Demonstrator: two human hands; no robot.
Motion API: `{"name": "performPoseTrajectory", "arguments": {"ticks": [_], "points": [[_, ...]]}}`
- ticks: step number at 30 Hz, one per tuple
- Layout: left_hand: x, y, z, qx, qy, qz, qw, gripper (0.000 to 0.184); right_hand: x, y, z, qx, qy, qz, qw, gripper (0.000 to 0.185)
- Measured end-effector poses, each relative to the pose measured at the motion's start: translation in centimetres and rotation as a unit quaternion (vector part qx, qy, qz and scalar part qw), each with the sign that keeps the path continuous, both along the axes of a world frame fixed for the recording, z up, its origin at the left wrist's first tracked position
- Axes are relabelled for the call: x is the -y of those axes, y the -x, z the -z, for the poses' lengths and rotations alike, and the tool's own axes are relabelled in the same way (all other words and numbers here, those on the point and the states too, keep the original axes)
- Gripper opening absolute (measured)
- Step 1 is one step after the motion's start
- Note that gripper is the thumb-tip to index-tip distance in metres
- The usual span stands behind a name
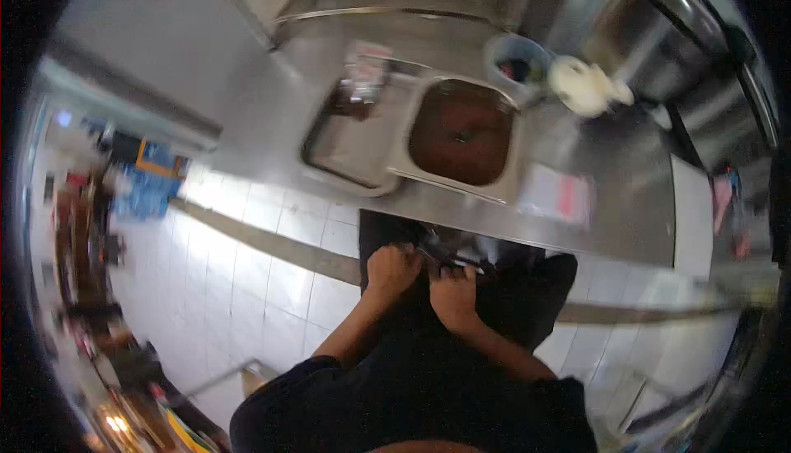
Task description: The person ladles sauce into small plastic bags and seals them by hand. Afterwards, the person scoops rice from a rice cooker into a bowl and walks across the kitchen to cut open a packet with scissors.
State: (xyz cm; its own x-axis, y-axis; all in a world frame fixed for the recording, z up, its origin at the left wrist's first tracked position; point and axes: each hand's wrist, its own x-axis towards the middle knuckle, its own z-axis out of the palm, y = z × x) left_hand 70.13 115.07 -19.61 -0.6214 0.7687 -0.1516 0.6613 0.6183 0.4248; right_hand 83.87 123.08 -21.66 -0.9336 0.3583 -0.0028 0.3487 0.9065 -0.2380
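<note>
Blurry view; clock directions from the hands, 12 = straight ahead. Nearest: left hand point(393, 268) and right hand point(454, 295) side by side over the lap, just short of the tabletop point(622, 161) edge. Left fingers curled in, gripping the left end of a black glossy item point(445, 249); right fingers bent over its near edge, also gripping. Item lies against dark clothing point(428, 354), at 12 from the hands; exact type can't be told.

Next out, on the tabletop: clear packet with pink patch point(567, 196) at 2; steel pan point(449, 188) at 12, dark red-brown contents point(461, 140); shallow tray point(350, 144) at 11, directly beside the pan. Printed pack point(368, 70) at the tray's far end. White panel point(692, 218) between 2 and 3.

Farther: bluish tub point(494, 49) toward 1, dark stuff inside; cream-coloured object point(579, 86) at 1, just right of the tub. Metal rack point(379, 14) at 12, behind everything.
</note>
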Motion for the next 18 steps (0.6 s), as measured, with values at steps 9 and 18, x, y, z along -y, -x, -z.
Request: {"name": "performPoseTrajectory", "arguments": {"ticks": [9,18], "points": [[-0.4,-2.3,5.5,-0.035,-0.125,-0.010,0.992,0.023,-3.8,-3.1,1.5,-0.144,-0.017,-0.129,0.981,0.025],[2.0,-0.2,-1.8,0.047,-0.328,0.161,0.930,0.049,-5.7,-3.1,1.5,-0.044,0.259,-0.108,0.959,0.030]]}}
